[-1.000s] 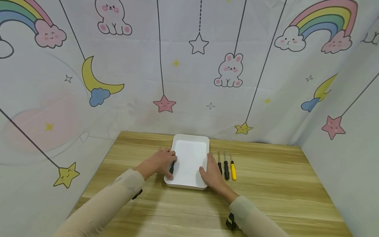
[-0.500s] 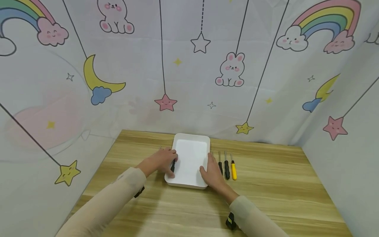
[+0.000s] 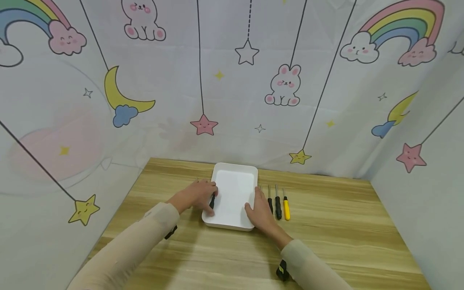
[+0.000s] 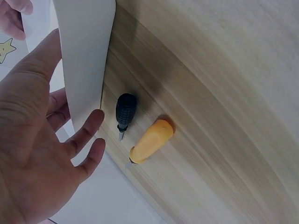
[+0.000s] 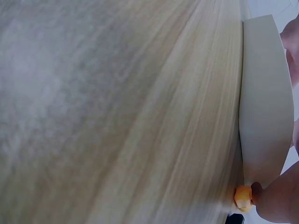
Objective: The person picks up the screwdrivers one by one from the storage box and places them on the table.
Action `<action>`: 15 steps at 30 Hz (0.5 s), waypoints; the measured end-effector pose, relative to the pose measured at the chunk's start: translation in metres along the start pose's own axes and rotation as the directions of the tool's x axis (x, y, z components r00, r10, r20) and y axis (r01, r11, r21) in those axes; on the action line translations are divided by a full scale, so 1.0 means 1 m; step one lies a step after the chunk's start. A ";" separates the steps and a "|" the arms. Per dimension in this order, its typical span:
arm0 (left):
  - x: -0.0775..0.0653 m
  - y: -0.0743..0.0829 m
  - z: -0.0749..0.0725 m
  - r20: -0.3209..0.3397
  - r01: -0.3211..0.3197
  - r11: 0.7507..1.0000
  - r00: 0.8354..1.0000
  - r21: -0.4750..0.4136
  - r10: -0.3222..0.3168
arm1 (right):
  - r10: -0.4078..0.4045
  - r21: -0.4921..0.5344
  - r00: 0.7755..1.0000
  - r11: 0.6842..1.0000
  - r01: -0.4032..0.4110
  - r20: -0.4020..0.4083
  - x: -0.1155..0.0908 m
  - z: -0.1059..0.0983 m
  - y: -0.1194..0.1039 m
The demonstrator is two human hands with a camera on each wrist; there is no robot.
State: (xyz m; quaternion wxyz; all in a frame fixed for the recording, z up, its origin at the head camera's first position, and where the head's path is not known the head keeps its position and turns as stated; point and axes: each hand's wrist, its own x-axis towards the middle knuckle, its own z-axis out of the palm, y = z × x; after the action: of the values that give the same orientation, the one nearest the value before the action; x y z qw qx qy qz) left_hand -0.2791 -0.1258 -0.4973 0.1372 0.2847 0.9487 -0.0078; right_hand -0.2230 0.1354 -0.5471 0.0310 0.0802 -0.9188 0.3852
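Note:
My left hand (image 3: 200, 194) reaches over the left wall of a shallow white tray (image 3: 233, 189). Its thumb and forefingers are inside, pinching a black screwdriver handle (image 3: 212, 201) against the wall. In the left wrist view the thumb goes over the rim, while two fingers (image 4: 86, 133) stay outside it; that wall hides what is pinched. At the tray's right wall, my right hand (image 3: 260, 211) grips the edge, thumb inside and fingers outside. Otherwise the tray floor is bare.
Left of the tray lie a black screwdriver (image 4: 125, 109) and an orange-handled one (image 4: 152, 140). On the right, black screwdrivers (image 3: 278, 207) and a yellow-handled one (image 3: 286, 209) lie in a row on the wooden table (image 3: 333, 225). A printed cloth (image 3: 232, 100) hangs behind.
Both hands and the tray keep nearly the same places. The whole head view has shifted slightly.

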 end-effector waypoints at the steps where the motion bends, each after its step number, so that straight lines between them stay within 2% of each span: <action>1: 0.000 0.000 0.000 0.001 0.002 1.000 1.000 -0.004 -0.002 | -0.001 0.000 1.000 1.000 0.001 -0.001 0.000 0.000 0.000; 10: 0.000 0.001 -0.001 -0.003 -0.003 0.999 1.000 -0.049 0.003 | 0.008 -0.010 1.000 1.000 -0.008 0.005 -0.001 0.000 0.001; 15: 0.000 0.002 0.001 -0.014 -0.007 0.999 1.000 -0.044 0.007 | -0.009 -0.008 1.000 1.000 0.009 -0.012 -0.001 0.000 0.001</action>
State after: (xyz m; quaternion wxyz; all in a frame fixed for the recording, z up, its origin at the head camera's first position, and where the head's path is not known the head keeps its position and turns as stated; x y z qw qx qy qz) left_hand -0.2772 -0.1241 -0.4982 0.1370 0.2849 0.9486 0.0158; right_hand -0.2218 0.1363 -0.5480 0.0387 0.0818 -0.9197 0.3820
